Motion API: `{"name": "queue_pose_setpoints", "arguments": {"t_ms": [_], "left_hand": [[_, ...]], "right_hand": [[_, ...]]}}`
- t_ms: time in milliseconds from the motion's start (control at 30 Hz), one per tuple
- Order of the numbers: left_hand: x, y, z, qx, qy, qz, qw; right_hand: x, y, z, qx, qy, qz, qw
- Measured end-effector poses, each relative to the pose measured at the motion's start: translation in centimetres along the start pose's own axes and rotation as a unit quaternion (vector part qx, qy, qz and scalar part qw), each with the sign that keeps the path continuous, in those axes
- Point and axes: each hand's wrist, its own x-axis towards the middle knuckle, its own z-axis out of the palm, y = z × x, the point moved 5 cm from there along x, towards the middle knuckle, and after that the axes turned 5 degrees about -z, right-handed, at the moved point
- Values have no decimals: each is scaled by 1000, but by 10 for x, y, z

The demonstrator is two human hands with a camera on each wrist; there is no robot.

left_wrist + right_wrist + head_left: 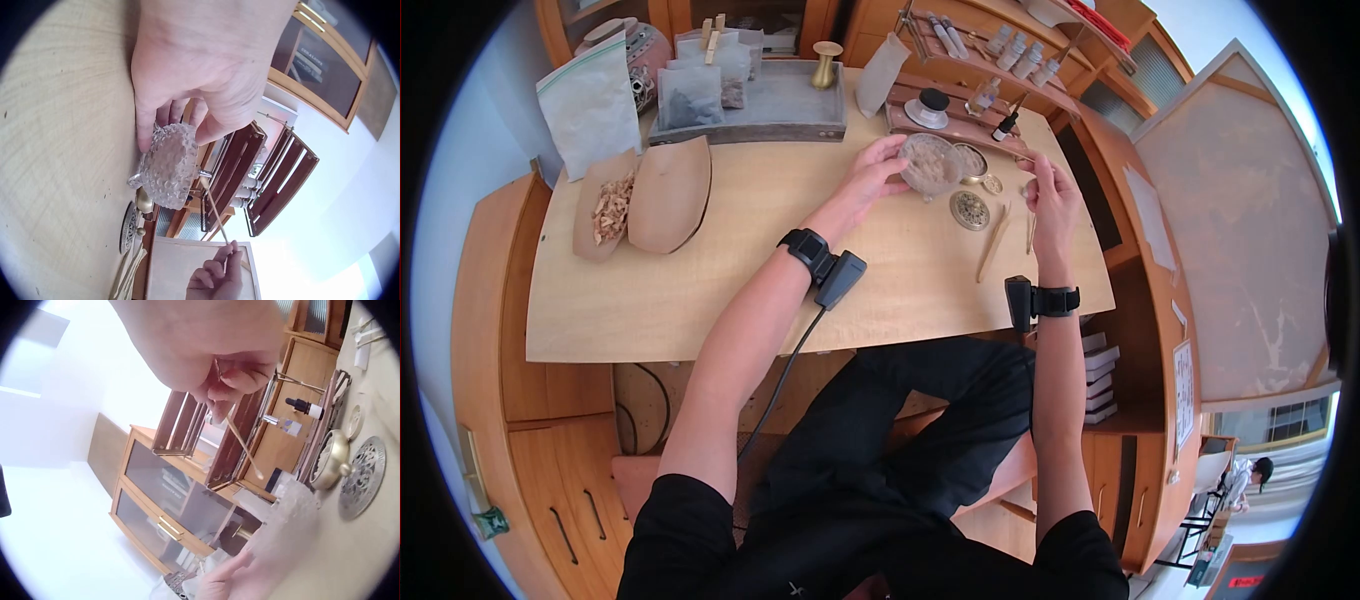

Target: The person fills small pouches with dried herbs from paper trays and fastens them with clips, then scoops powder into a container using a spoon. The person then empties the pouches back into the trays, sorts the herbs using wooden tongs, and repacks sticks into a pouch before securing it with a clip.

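My left hand [878,168] grips a bumpy clear glass bowl [169,165] by its side, thumb and fingers spread round it. Pale brown powder shows inside the bowl in the head view. Between its fingertips my right hand [1052,205] pinches a thin light stick [245,449] with a slightly widened tip. That tip hangs above the bowl's rim in the right wrist view. Just right of the bowl stands a small brass pot [329,461] filled with pale powder. A pierced metal lid [969,210] lies in front of it, with a small round brass piece [993,184] close by.
Light wooden tools [993,243] lie right of the lid. Behind, a wooden rack [960,75] carries small bottles and a dropper bottle [1005,124]. A grey tray [785,100] with bags stands at the back left, near a cardboard dish [670,195] and wood chips [612,210].
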Motion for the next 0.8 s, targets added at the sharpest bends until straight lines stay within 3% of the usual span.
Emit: {"name": "queue_pose_setpoints", "arguments": {"t_ms": [167,233,367,633,800], "left_hand": [[1,0,-1,6,4,-4,1000],[2,-2,-2,4,-4,3,1000],[4,-4,-4,5,-2,7,1000],[0,0,-1,5,-5,1,1000],[2,-2,-2,5,-7,4,1000]], "right_hand": [[-7,-2,29,-47,-110,-28,992],[-11,5,37,-135,-150,-23,979],[-16,9,38,-113,-142,25,983],[-15,45,25,85,-71,173,979],[-12,54,14,130,-48,185,973]]}}
